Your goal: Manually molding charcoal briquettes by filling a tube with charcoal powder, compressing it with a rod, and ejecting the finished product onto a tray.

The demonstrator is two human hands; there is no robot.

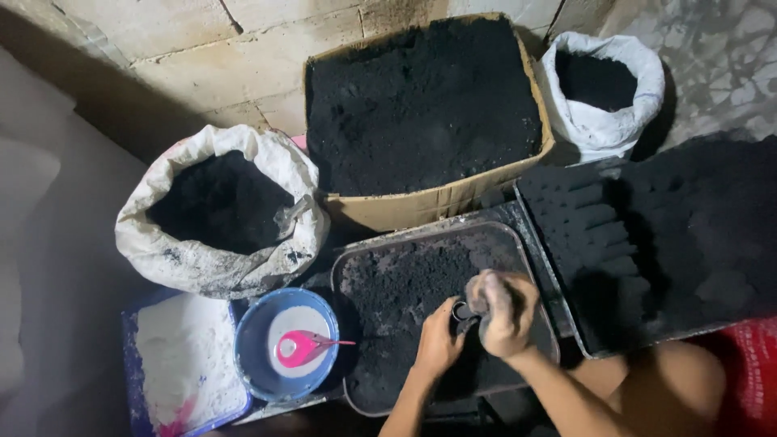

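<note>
We note both hands over the dark metal tray of black powder [380,279]. The left hand [438,338] grips a small dark cylindrical mould [463,312]; the right hand [503,311] is clenched around its top, powder-coated.

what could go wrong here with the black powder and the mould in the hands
1. Both hands, left hand and right hand, work a small dark mould over the metal tray; powder may spill past its rim.
2. The blue bowl of white stuff with a pink scoop sits right beside the tray, so black powder could foul it.
</note>
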